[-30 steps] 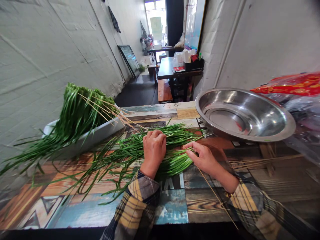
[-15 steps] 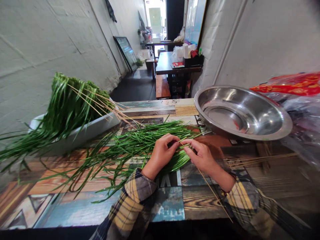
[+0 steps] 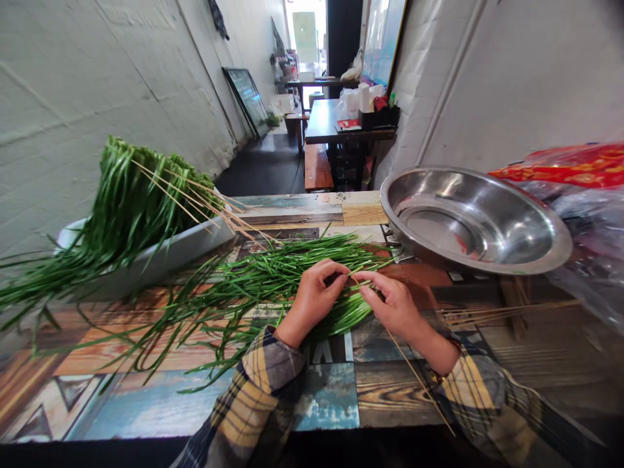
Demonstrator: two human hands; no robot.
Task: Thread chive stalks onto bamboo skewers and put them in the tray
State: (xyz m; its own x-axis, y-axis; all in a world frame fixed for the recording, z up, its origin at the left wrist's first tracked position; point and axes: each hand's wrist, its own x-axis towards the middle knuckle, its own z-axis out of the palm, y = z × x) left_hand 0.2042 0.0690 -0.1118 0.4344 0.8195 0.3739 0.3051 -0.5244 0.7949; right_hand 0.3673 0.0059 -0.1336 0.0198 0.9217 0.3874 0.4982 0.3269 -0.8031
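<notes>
Left of basin [image 3: 487, 218]: left hand [image 3: 312, 298], right hand [image 3: 396, 307] fingers [image 3: 373, 284] pinch chive stalk [image 3: 355, 280]; tray [image 3: 188, 250] (white) holds skewered chives [image 3: 131, 201].

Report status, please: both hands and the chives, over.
Left hand pinching chives. Right hand gripping skewer, tip at the chives. Steel basin to the right, apart.

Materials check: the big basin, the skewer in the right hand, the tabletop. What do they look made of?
Basin: metal, probably stainless steel, polished; mirror-like reflections.
Skewer in the right hand: bamboo or wood, bare; thin, pale straw colour.
Tabletop: wood-look planks with grain and worn paint; real timber or printed laminate, cannot tell.
</notes>
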